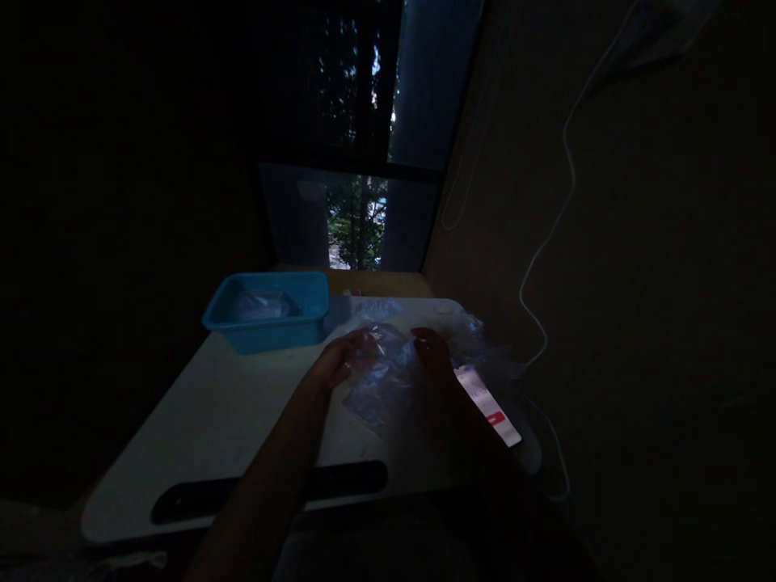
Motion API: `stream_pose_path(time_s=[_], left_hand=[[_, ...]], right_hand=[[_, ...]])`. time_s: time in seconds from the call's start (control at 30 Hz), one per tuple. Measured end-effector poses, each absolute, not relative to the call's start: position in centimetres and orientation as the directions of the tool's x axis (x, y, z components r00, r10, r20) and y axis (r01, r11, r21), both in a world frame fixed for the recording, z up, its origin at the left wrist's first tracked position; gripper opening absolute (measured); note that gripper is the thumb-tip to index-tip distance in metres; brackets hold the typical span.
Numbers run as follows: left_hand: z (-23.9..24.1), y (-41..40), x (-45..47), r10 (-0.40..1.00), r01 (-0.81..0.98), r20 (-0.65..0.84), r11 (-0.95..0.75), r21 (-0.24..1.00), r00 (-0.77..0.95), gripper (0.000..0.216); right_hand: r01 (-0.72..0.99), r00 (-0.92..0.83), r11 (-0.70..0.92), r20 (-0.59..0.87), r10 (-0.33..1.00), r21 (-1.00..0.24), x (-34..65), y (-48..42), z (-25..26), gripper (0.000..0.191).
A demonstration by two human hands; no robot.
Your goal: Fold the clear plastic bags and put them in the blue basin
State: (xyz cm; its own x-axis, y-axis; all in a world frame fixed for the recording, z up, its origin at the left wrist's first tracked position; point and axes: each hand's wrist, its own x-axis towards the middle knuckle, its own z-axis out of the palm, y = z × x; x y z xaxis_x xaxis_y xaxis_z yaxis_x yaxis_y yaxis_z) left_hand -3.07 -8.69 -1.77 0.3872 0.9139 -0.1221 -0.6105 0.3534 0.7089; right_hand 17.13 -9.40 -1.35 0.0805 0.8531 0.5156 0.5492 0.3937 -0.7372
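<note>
In the dim head view, a crumpled clear plastic bag [381, 380] is held just above a white table [272, 396]. My left hand [339, 357] grips the bag's left side, its fingertips partly behind the shiny film. At the opposite side, my right hand [432, 349] is curled with its fingers closed at the bag's edge; darkness hides most of their detail. Whether anything lies inside the bag cannot be made out.
A blue plastic basket [282, 333] with clear packets inside stands at the back left. More clear plastic [470, 327] lies at the right, beside a lit phone [491, 406]. A white cable [539, 250] hangs along the wall. The table has a dark slot [345, 478] near its front edge.
</note>
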Motion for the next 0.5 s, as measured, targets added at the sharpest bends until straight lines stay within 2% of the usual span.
stream_pose_path(time_s=[0.13, 0.23, 0.3, 0.33, 0.4, 0.43, 0.47, 0.5], left_hand=[[-1.0, -9.1, -3.8, 0.909, -0.675, -0.094, 0.368, 0.64, 0.406, 0.044], [-0.7, -9.2, -4.4, 0.923, -0.729, -0.072, 0.344, 0.592, 0.378, 0.047], [-0.8, -9.2, -4.5, 0.933, -0.749, -0.065, 0.324, 0.578, 0.353, 0.046], [-0.8, -9.1, -4.6, 0.937, -0.754, -0.063, 0.316, 0.576, 0.344, 0.046], [-0.9, -9.1, -4.6, 0.939, -0.755, -0.058, 0.31, 0.578, 0.34, 0.044], [-0.9, -9.0, -4.6, 0.937, -0.754, -0.052, 0.31, 0.579, 0.345, 0.043], [-0.9, -9.0, -4.6, 0.936, -0.755, -0.042, 0.309, 0.578, 0.35, 0.043], [-0.8, -9.0, -4.6, 0.935, -0.758, -0.031, 0.306, 0.576, 0.354, 0.043]], right_hand=[[0.541, 0.142, 0.318, 0.457, 0.878, -0.778, 17.6, -7.8, -1.0, 0.01], [0.502, 0.18, 0.255, 0.388, 0.904, -0.827, 17.7, -8.2, -0.7, 0.016], [0.452, 0.219, 0.167, 0.291, 0.931, -0.876, 17.9, -9.2, -0.4, 0.025], [0.371, 0.234, 0.051, 0.147, 0.961, -0.927, 17.9, -9.8, -0.3, 0.03], [0.207, 0.062, -0.212, -0.203, 0.977, -0.955, 17.8, -10.9, -0.1, 0.04], [0.143, -0.059, -0.31, -0.321, 0.945, -0.94, 17.7, -11.3, -0.1, 0.043], [0.09, -0.167, -0.363, -0.374, 0.913, -0.927, 17.5, -11.7, -0.2, 0.043], [0.032, -0.23, -0.358, -0.355, 0.906, -0.933, 17.2, -11.9, -0.3, 0.042]])
